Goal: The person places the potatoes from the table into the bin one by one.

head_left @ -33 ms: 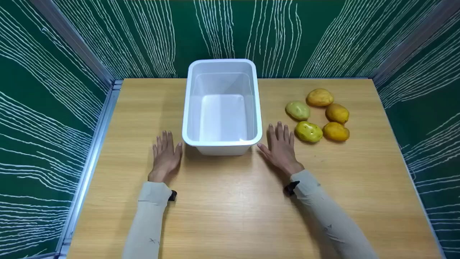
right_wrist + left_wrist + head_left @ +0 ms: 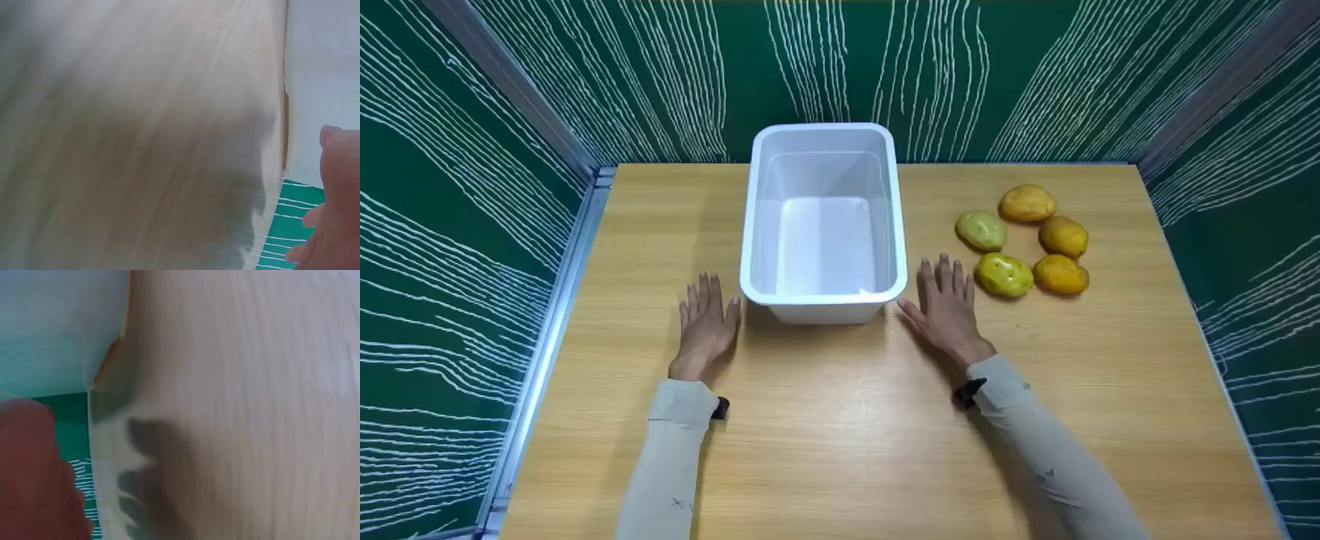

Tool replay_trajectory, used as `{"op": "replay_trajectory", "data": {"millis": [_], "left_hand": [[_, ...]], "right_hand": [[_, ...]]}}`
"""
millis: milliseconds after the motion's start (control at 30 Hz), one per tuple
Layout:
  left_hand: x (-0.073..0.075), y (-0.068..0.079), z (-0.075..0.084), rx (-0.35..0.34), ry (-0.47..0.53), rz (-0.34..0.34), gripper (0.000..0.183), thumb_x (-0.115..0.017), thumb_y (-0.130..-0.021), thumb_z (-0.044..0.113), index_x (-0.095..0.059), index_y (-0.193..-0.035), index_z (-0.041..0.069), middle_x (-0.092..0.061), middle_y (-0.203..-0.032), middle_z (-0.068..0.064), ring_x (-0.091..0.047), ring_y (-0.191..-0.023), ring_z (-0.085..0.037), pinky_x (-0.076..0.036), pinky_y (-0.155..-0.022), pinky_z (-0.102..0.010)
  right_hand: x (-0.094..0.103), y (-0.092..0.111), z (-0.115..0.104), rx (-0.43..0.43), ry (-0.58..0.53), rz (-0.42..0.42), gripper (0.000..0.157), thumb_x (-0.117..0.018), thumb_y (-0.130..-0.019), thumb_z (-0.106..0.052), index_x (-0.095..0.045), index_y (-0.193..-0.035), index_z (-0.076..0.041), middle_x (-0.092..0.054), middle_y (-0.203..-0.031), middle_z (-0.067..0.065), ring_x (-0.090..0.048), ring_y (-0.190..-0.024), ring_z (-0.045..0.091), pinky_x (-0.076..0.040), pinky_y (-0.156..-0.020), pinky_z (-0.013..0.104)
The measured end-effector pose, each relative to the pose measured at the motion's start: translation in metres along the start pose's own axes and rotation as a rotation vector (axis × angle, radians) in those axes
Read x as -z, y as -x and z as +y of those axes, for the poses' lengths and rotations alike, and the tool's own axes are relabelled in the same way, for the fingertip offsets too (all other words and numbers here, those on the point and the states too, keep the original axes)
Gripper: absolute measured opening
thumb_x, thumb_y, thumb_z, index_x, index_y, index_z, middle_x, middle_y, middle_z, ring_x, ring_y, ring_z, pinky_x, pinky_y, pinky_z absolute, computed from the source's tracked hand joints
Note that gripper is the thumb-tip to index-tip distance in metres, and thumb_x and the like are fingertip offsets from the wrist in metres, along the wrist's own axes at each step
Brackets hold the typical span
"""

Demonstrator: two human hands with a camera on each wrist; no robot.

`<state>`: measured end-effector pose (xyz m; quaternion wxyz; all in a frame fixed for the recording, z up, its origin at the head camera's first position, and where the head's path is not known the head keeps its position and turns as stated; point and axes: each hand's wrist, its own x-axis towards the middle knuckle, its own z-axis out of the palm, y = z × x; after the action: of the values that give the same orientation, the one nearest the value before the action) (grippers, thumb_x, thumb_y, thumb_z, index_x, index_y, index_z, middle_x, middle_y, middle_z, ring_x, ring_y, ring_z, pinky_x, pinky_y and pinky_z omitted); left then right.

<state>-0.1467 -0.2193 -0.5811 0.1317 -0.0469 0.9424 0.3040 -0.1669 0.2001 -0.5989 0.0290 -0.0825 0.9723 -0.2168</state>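
In the head view my left hand point(image 2: 705, 330) is palm down, fingers straight, beside the near left corner of a white plastic tub point(image 2: 823, 300). It holds nothing. My right hand point(image 2: 949, 315) lies with fingers spread at the tub's near right corner, its thumb tip right by the rim and also holding nothing. Just beyond its fingertips sits a dimpled yellow-green potato-like piece point(image 2: 1003, 274), with a paler green one point(image 2: 982, 230) behind. The left wrist view shows part of the left hand point(image 2: 34, 478) beside the tub's wall point(image 2: 50, 326); the right wrist view shows part of the right hand point(image 2: 340, 197).
Further right on the wooden table point(image 2: 840, 420) lie yellow-orange mango-like pieces, one at the back point(image 2: 1027, 203), one in the middle point(image 2: 1064, 236) and one in front point(image 2: 1061, 274). Green walls with white wavy lines point(image 2: 810, 60) enclose the table's back and sides. A metal rail point(image 2: 547, 330) runs along the left edge.
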Motion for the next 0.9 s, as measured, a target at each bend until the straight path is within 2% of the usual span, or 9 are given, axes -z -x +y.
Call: {"op": "replay_trajectory", "data": {"millis": [233,500,633,700,800,900], "left_hand": [[0.005,0.002,0.005,-0.017,0.102,0.036,0.072,-0.025,-0.115,0.041,0.005,-0.169,0.004,0.009,-0.176,-0.019,0.012,-0.162,-0.039,0.006,-0.134,-0.057],[0.007,0.007,0.016,-0.059,0.259,0.189,0.063,-0.027,-0.116,0.034,-0.015,-0.169,0.002,-0.013,-0.176,-0.019,-0.008,-0.162,-0.039,-0.007,-0.136,-0.055],[0.009,0.014,0.027,-0.058,0.383,0.285,0.057,-0.031,-0.116,0.029,-0.027,-0.166,0.002,-0.026,-0.172,-0.019,-0.018,-0.161,-0.039,-0.015,-0.135,-0.056],[0.011,0.018,0.033,-0.067,0.474,0.318,0.056,-0.033,-0.116,0.029,-0.031,-0.165,0.003,-0.032,-0.169,-0.019,-0.025,-0.158,-0.038,-0.023,-0.133,-0.056],[0.014,0.024,0.042,-0.104,0.604,0.347,0.053,-0.037,-0.115,0.025,-0.035,-0.162,0.0,-0.041,-0.163,-0.02,-0.037,-0.15,-0.038,-0.035,-0.126,-0.055],[0.018,0.028,0.05,-0.15,0.723,0.355,0.051,-0.04,-0.114,0.022,-0.038,-0.158,-0.005,-0.049,-0.154,-0.023,-0.048,-0.139,-0.036,-0.047,-0.115,-0.053]], "right_hand": [[0.009,0.006,0.004,0.038,0.015,0.052,0.086,-0.062,-0.104,-0.049,-0.026,-0.166,-0.002,-0.009,-0.172,0.031,-0.01,-0.158,0.053,-0.004,-0.132,0.067],[0.025,0.013,0.013,0.054,-0.028,0.158,0.082,-0.074,-0.099,-0.032,-0.034,-0.163,-0.001,-0.021,-0.168,0.033,-0.018,-0.156,0.053,-0.013,-0.131,0.067],[0.032,0.018,0.022,0.043,-0.028,0.178,0.082,-0.077,-0.096,-0.027,-0.036,-0.162,-0.001,-0.022,-0.168,0.031,-0.02,-0.155,0.052,-0.014,-0.131,0.067],[0.035,0.02,0.028,0.036,-0.025,0.185,0.082,-0.078,-0.095,-0.026,-0.036,-0.161,-0.001,-0.023,-0.168,0.031,-0.021,-0.154,0.052,-0.014,-0.131,0.067],[0.038,0.022,0.037,0.034,-0.019,0.213,0.081,-0.08,-0.094,-0.022,-0.039,-0.159,0.001,-0.026,-0.165,0.032,-0.024,-0.152,0.052,-0.016,-0.13,0.068],[0.041,0.025,0.046,0.051,-0.013,0.26,0.079,-0.081,-0.091,-0.018,-0.042,-0.156,0.003,-0.03,-0.162,0.034,-0.027,-0.149,0.053,-0.02,-0.127,0.069]]}}
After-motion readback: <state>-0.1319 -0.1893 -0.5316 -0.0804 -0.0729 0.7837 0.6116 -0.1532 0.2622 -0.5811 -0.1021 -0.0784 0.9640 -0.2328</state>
